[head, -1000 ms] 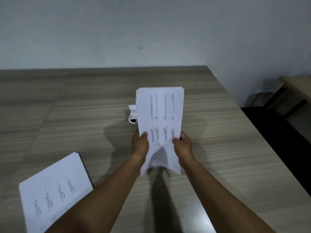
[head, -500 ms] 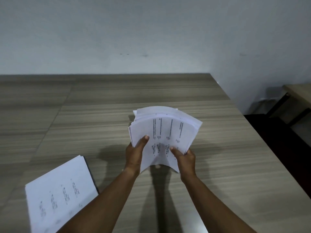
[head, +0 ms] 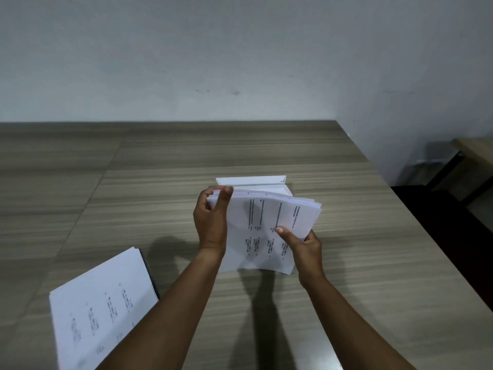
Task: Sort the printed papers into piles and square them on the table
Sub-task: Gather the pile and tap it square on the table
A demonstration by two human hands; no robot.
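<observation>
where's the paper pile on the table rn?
Head view, lower left: the pile lies flat on the table beside the left forearm, apart from the held stack.

Far wall: a plain pale grey-white wall (head: 240,49) spans the whole far side and meets the far edge of the table
Marks: a few small dark specks (head: 234,92) on the far wall, near the middle, a little above the table line
Right wall: same pale paint (head: 416,76), joining the far wall in a corner just past the table's far right corner
Table: a large top (head: 386,276) in grey-brown wood grain, streaks running left to right, with a seam from far to near on the left part
Second table: a light wood top on a dark frame (head: 477,149) at the far right, apart from the large table
Floor: dark and shaded (head: 437,222), between the two tables
Light: dim and even, with soft shadows on the table top
</observation>
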